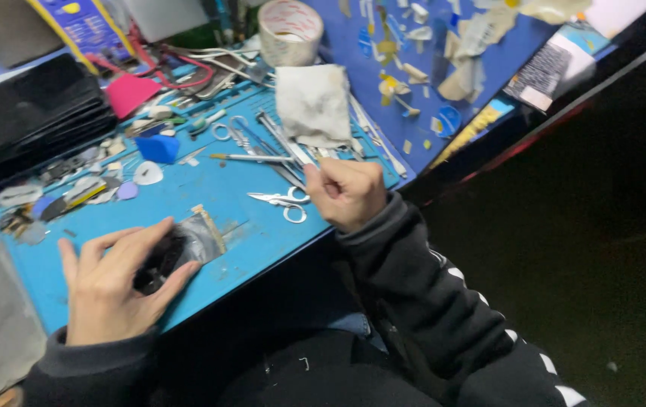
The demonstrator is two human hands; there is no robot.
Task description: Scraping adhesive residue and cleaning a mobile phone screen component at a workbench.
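- The left hand (112,290) is low in the picture, at about 8 o'clock. Its fingers (104,243) are spread and bent around a small dark part (163,260) that rests on the blue bench (262,234).
- The dark part has a shiny grey piece (201,235) stuck to it, on its 2 o'clock side.
- The right hand (347,192) is near the middle of the picture. Its fingers (321,181) are curled together in a loose fist. It may be pinching something thin, but I cannot tell what.
- Small silver scissors (283,202) lie flat on the bench, just beside the right hand, at its 9 o'clock.
- A dirty white cloth (312,102) lies at 12 o'clock from the right hand, over some long metal tools (277,143).
- A roll of tape (290,30) stands at the top, at 12 o'clock.
- A stack of flat black things (29,120) sits at 10 o'clock.
- A small blue box (158,148) and a pink piece (130,92) lie between the stack and the cloth.
- Both arms wear dark sleeves (421,294).
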